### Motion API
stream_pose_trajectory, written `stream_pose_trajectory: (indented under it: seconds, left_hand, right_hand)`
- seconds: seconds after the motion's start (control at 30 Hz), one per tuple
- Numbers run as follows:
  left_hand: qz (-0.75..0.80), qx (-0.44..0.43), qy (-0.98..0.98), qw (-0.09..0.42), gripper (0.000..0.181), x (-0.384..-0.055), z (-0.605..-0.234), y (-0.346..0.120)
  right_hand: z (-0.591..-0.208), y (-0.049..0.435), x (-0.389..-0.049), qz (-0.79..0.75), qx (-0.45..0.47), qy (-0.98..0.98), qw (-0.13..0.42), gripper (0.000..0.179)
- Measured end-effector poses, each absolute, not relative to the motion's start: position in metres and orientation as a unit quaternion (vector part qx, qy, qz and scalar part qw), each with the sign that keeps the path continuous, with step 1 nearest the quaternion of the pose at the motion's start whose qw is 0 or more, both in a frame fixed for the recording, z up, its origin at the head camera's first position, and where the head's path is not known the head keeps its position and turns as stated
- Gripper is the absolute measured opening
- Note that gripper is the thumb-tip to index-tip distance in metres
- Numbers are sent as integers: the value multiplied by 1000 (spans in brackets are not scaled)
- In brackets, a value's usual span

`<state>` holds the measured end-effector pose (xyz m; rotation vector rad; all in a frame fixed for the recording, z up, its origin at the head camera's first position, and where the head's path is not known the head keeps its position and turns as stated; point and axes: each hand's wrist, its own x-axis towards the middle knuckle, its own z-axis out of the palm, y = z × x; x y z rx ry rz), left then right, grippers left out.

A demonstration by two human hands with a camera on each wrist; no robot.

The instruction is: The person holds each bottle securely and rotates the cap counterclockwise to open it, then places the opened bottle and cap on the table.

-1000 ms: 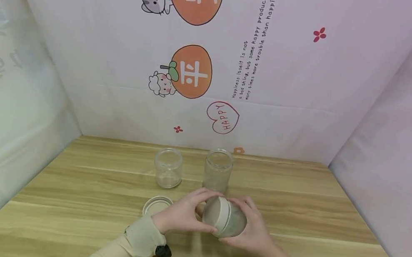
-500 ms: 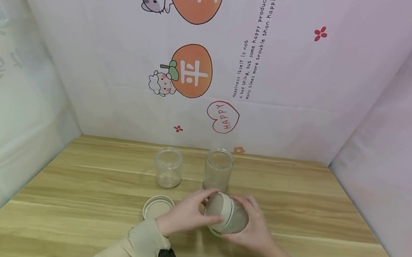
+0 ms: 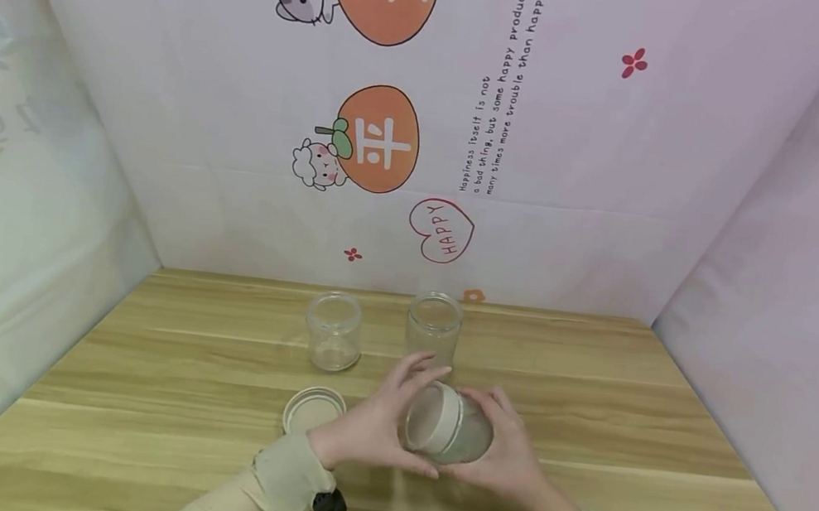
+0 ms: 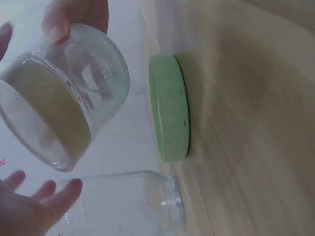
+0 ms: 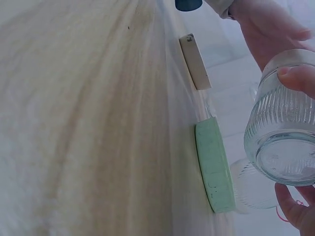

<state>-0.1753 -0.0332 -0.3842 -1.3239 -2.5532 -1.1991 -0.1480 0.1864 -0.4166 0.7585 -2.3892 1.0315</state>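
My right hand [image 3: 508, 457] grips a clear ribbed glass jar [image 3: 473, 435], held tilted above the table. A cream-rimmed lid [image 3: 445, 419] with a see-through face sits at the jar's left end. Around that lid my left hand [image 3: 377, 423] spreads its fingers; in the left wrist view its fingertips [image 4: 73, 189] stand off the glass. Beneath the jar a green lid [image 4: 170, 108] lies on the table, hidden from the head view. Part of a cream disc lid [image 3: 314, 412] shows beyond the left forearm.
Two uncovered glass jars stand farther back: a shorter jar [image 3: 334, 332] on the left and a taller jar [image 3: 434, 325], partly behind my left hand. The wooden table [image 3: 625, 411] meets a printed cloth backdrop [image 3: 545, 245], with pale cloth walls on both sides.
My left hand's fingers and thumb, earlier on the held jar's lid, have spread away from it. The right hand keeps its grip, and the jar has barely moved.
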Motion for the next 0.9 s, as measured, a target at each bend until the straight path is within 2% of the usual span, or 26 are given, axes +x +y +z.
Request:
stream_pose_trajectory:
  seconds: [0.23, 0.4, 0.9]
  left_hand:
    - [-306, -545, -775, 89, 93, -182, -387, -39]
    - [-279, -596, -742, 131, 88, -186, -390, -42]
    - [-264, -612, -728, 162, 78, -189, -394, -45]
  right_hand:
    - [-416, 186, -147, 387, 268, -862, 190, 86]
    - [-416, 185, -146, 387, 267, -863, 187, 88]
    - [-419, 182, -148, 380, 287, -854, 207, 91]
